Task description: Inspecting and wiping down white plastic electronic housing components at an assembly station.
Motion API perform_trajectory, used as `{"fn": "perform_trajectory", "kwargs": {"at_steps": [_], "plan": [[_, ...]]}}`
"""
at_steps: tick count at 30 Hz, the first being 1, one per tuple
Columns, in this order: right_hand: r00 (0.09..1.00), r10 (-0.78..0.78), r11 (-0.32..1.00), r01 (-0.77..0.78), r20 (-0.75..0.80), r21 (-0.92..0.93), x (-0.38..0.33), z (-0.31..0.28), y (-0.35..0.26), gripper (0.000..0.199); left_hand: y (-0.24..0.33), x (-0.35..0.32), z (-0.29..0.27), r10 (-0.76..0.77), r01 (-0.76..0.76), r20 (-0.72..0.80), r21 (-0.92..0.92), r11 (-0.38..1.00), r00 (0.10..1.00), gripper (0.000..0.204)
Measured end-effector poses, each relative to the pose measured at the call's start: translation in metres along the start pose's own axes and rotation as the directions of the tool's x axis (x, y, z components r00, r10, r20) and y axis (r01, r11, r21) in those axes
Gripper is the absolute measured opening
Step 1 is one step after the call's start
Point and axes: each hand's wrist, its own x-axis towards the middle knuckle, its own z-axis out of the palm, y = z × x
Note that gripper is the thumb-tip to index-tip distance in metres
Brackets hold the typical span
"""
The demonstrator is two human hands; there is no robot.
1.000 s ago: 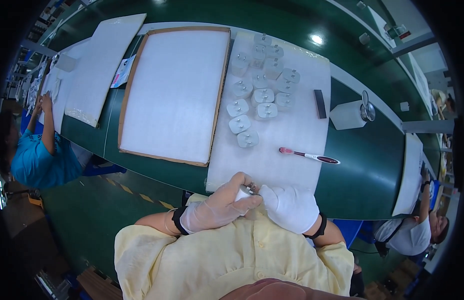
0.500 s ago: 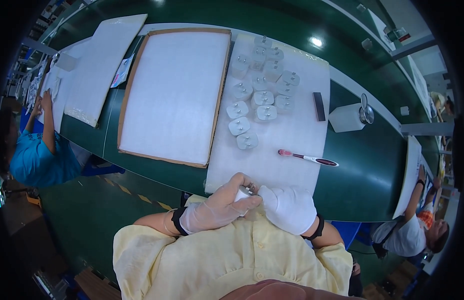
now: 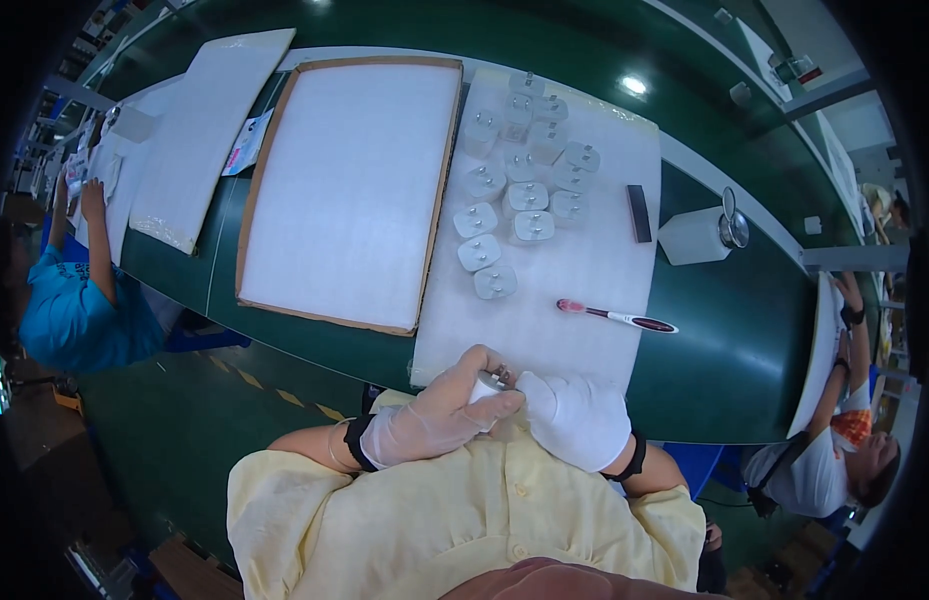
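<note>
Close to my body, my left hand, in a thin pale glove, is closed around a small white plug adapter with metal prongs. Its fingers and thumb hide much of the adapter's body. My right hand, covered in white fabric, is balled up with its tip against the prong end. What its fingers pinch is hidden. Beyond my hands, several white plug adapters stand on a white foam sheet, mostly prongs up. A toothbrush with a white and dark red handle lies to their right.
A dark narrow block lies on the sheet's right side, and a white bottle with a metal top stands beyond it. Left is a foam-lined cardboard tray. Co-workers sit at the far left and far right.
My hands and the adapter stay almost in place; my right hand has shifted very slightly. The co-workers at both sides have moved their arms.
</note>
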Motion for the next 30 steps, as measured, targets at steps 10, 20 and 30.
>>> {"fn": "perform_trajectory", "kwargs": {"at_steps": [10, 20, 30], "plan": [[0.999, -0.015, 0.999, 0.016, 0.040, -0.048, 0.002, -0.005, -0.003, 0.023, 0.001, -0.001, 0.001, 0.004, -0.004, -0.007, -0.003, 1.000, 1.000, 0.034], [0.999, -0.022, 1.000, 0.022, 0.036, 0.006, 0.000, -0.003, 0.002, 0.025, -0.004, 0.000, -0.001, 0.021, -0.021, 0.002, -0.002, 1.000, 1.000, 0.033], [1.000, 0.005, 0.998, -0.005, -0.017, -0.057, -0.001, 0.001, -0.006, 0.023, -0.002, -0.001, 0.001, 0.030, -0.030, -0.021, -0.005, 1.000, 0.999, 0.032]]}}
